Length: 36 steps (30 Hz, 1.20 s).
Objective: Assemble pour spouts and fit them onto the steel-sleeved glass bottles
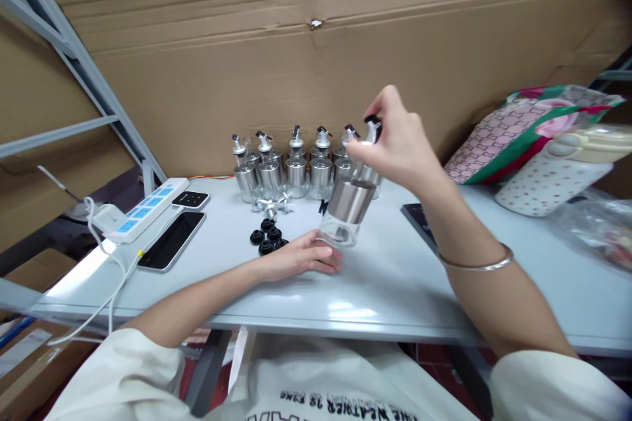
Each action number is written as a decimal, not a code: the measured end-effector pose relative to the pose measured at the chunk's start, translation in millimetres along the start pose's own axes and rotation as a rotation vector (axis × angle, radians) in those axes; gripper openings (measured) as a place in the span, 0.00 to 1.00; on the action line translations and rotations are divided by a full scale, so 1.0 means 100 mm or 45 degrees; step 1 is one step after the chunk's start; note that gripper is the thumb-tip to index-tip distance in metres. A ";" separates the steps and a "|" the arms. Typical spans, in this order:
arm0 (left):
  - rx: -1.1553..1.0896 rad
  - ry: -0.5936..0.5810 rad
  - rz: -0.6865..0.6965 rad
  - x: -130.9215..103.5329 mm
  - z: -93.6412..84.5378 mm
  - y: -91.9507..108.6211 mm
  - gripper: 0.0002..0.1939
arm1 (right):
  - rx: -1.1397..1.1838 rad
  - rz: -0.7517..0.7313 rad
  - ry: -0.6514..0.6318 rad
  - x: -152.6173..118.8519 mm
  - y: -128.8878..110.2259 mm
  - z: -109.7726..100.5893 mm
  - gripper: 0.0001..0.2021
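Observation:
My right hand [390, 138] grips the top of a glass bottle [348, 207] with a metal sleeve and a black-tipped spout, holding it tilted above the table. Below the bottle's base, my left hand [309, 255] rests low over the tabletop with its fingers apart and nothing in them. Several similar bottles [296, 171] stand upright in rows at the back. In front of them lie a small pile of silvery spout parts [271, 204] and several black stoppers [266, 237]. A small black piece [323, 207] shows just left of the held bottle.
On the left are a power strip [151, 207], a small black device [191, 200], a phone [172, 241] and white cables. A dark device [419, 220] lies partly behind my right forearm. At the right are a patterned bag [513, 138], a dotted tumbler [548, 177] and clear plastic.

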<state>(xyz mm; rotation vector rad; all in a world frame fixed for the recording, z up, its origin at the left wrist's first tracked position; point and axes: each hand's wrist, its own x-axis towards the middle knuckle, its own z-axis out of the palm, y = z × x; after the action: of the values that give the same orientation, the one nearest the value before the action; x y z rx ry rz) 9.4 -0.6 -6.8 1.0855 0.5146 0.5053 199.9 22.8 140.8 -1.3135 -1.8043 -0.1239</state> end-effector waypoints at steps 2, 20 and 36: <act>0.022 0.013 -0.035 0.00 0.00 0.00 0.25 | -0.043 0.044 0.080 0.06 0.11 -0.08 0.15; 0.018 -0.001 -0.056 0.01 -0.02 -0.01 0.21 | -0.197 0.293 0.148 0.24 0.93 0.07 0.19; 0.048 -0.005 -0.069 0.00 -0.01 0.01 0.19 | -0.122 0.451 -0.040 0.25 1.33 0.32 0.34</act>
<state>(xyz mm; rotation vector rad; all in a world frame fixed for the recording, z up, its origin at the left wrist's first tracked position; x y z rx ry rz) 8.6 -0.2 -6.2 1.1050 0.5506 0.4474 287.9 115.5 86.5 -1.6896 -1.5786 0.0048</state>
